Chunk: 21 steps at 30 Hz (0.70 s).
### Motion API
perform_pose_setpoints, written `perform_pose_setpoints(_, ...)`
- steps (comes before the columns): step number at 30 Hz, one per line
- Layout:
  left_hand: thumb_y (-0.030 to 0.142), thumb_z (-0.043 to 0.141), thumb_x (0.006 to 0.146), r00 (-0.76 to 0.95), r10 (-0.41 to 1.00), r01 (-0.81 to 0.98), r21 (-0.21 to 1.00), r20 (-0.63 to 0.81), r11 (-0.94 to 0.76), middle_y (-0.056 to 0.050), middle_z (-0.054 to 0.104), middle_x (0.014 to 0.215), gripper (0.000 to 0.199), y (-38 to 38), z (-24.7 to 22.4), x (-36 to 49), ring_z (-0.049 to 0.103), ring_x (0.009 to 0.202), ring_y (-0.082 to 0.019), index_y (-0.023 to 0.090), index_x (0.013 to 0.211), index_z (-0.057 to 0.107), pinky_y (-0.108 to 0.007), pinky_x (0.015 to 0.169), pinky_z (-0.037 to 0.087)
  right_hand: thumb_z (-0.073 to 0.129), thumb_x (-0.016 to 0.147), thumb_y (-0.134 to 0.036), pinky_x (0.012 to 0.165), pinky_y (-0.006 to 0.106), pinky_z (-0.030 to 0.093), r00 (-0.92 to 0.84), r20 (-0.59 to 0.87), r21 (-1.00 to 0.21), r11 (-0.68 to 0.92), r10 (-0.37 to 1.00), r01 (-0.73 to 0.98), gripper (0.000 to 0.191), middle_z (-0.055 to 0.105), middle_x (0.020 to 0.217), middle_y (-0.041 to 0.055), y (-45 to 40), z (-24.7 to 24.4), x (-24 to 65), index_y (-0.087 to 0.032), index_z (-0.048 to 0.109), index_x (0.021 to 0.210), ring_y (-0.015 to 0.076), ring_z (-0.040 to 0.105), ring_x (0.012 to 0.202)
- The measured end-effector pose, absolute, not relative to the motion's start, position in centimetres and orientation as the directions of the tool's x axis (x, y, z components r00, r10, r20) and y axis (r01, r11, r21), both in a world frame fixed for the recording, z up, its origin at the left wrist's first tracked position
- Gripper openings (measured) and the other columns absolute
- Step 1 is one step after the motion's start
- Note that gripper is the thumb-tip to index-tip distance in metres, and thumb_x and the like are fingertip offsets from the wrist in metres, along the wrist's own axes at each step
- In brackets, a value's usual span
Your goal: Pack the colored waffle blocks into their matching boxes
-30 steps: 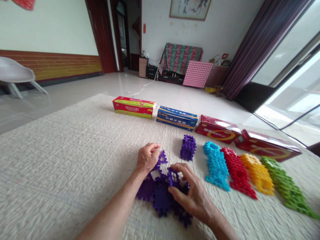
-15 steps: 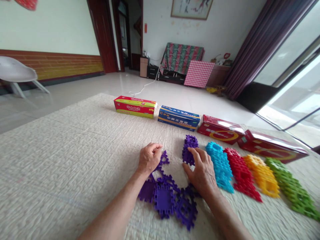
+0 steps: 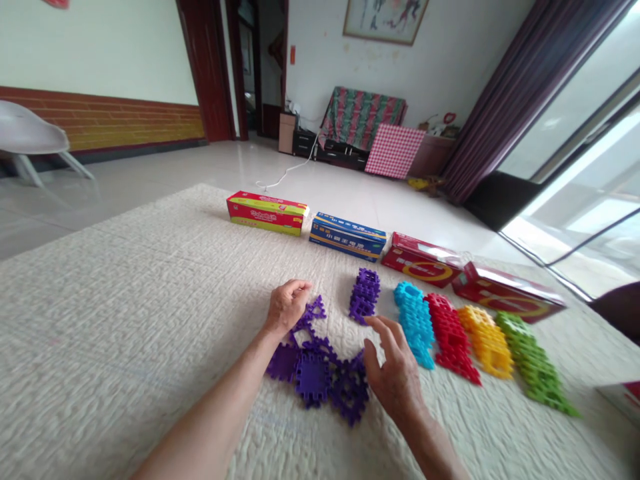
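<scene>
Purple toothed pieces (image 3: pixel 313 377) lie in a loose group on the cream quilted mat (image 3: pixel 150 287). Beyond them stands an overlapping row of purple pieces (image 3: pixel 365 293). My left hand (image 3: pixel 290 305) is over the far left side of the loose group, its fingers curled together; whether anything is in them is hidden. My right hand (image 3: pixel 395 360) is just right of the group, fingers apart and empty, fingertips near the close end of the purple row. Light blue (image 3: pixel 415 323), red (image 3: pixel 451 337), yellow (image 3: pixel 486 341) and green (image 3: pixel 535 363) rows lie to the right.
A red-and-yellow box (image 3: pixel 267 215), a blue box (image 3: pixel 347 237) and two dark red boxes (image 3: pixel 423 259) line the mat's far side. Another box (image 3: pixel 625 400) shows at the right edge. A white chair (image 3: pixel 33 133) stands far left.
My right hand has drawn back from the purple row, which now shows more fully. The view has turned slightly right, bringing another box in at the right edge.
</scene>
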State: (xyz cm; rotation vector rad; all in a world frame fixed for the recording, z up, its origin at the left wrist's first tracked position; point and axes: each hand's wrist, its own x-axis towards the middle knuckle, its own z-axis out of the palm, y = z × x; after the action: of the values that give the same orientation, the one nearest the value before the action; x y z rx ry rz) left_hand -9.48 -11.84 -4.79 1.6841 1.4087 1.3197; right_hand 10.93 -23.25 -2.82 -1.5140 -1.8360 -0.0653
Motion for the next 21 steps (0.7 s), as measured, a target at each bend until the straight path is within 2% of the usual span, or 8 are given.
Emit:
perform_pose_setpoints(5, 0.027, 0.054, 0.077, -0.060, 0.956, 0.327, 0.910, 0.287, -0.253, -0.002, 0.074, 0.080, 0.021, -11.8, -4.6, -9.7, 0.069, 0.079, -0.017, 0.018, 0.085, 0.072, -0.025, 0.071, 0.053, 0.045, 0.086, -0.017, 0.093, 0.044, 0.049, -0.018, 0.519, -0.452, 0.292, 0.855, 0.843, 0.035, 0.054, 0.121, 0.0111, -27.9, -3.5, 10.9, -0.022, 0.049, 0.120, 0.0241, 0.054, 0.112)
perform_pose_setpoints(10, 0.021, 0.051, 0.077, -0.013, 0.951, 0.355, 0.891, 0.308, -0.284, -0.006, 0.074, 0.096, 0.026, -12.7, -4.0, -11.1, 0.070, 0.089, -0.018, 0.016, 0.094, 0.070, -0.028, 0.081, 0.054, 0.048, 0.082, -0.019, 0.095, 0.043, 0.048, 0.049, 0.475, -0.477, 0.210, 0.879, 0.854, 0.036, 0.054, 0.121, 0.0115, -28.9, -4.4, 10.8, -0.019, 0.049, 0.118, 0.0238, 0.054, 0.114)
perform_pose_setpoints(16, 0.010, 0.049, 0.072, 0.029, 0.922, 0.512, 0.786, 0.387, -0.346, -0.006, 0.070, 0.112, 0.032, -16.3, -4.2, -12.3, 0.060, 0.114, -0.020, 0.019, 0.093, 0.071, -0.037, 0.104, 0.043, 0.049, 0.084, -0.022, 0.094, 0.046, 0.046, 0.056, 0.463, -0.475, 0.194, 0.885, 0.858, 0.031, 0.059, 0.114, 0.0136, -28.4, -4.5, 10.4, -0.014, 0.054, 0.113, 0.0262, 0.055, 0.107)
perform_pose_setpoints(21, 0.008, 0.046, 0.076, 0.100, 0.893, 0.601, 0.689, 0.438, -0.405, -0.006, 0.069, 0.112, 0.035, -17.9, -4.9, -11.8, 0.060, 0.113, -0.020, 0.019, 0.100, 0.069, -0.038, 0.104, 0.043, 0.047, 0.086, -0.023, 0.094, 0.046, 0.044, 0.042, 0.463, -0.464, 0.202, 0.886, 0.862, 0.028, 0.061, 0.112, 0.0131, -28.2, -4.7, 10.2, -0.015, 0.056, 0.111, 0.0266, 0.055, 0.105)
